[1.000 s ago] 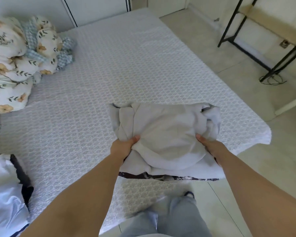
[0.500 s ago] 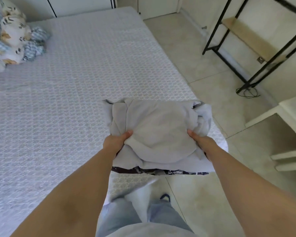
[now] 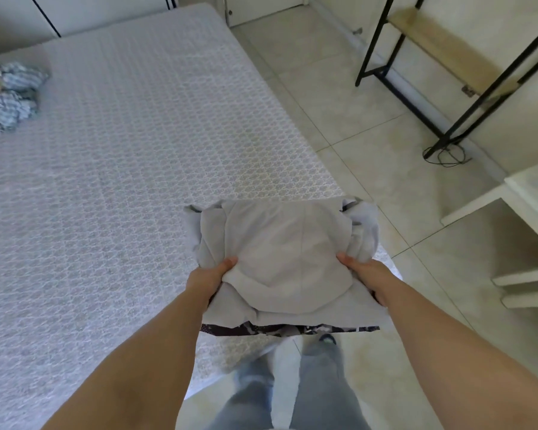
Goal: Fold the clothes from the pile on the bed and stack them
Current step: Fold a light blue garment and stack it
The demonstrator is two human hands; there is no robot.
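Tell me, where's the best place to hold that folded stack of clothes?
Probably at its two short sides, from below, as the left hand and right hand do: the folded stack is wide, floppy and layered, so thumbs on top keep it together.

A stack of folded clothes [image 3: 280, 259] is held above the near corner of the bed [image 3: 121, 181]. It is gripped at its 9 o'clock side by the left hand [image 3: 207, 279] and at its 3 o'clock side by the right hand [image 3: 365, 276], thumbs on top. A dark patterned garment [image 3: 289, 329] is seen at the stack's bottom edge. A pile of clothes [image 3: 11, 97] is seen at 10 o'clock on the bed; a black shelf frame [image 3: 441, 72] stands at 2 o'clock.
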